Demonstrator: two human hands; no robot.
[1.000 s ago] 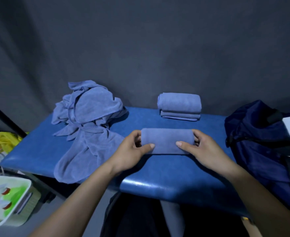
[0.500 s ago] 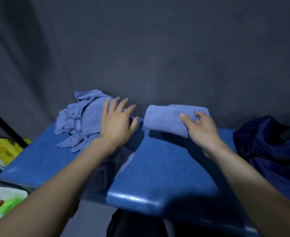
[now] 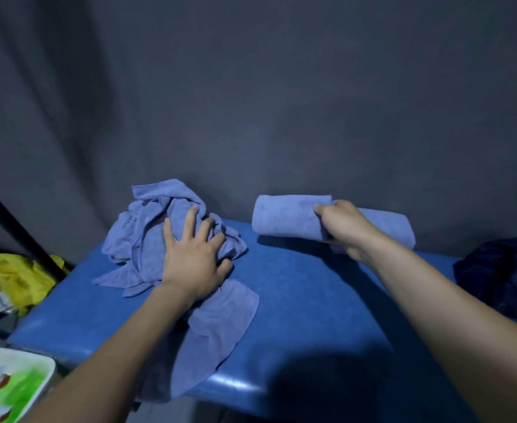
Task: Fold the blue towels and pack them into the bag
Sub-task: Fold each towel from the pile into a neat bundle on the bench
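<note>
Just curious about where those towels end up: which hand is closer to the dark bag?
The right hand. It grips a folded towel across the table from the bag; the left hand rests on the towel pile, farther away.

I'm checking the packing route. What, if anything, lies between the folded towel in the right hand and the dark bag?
Nothing visible. The right hand holds the folded towel over the folded stack; only bare table lies before the bag.
</note>
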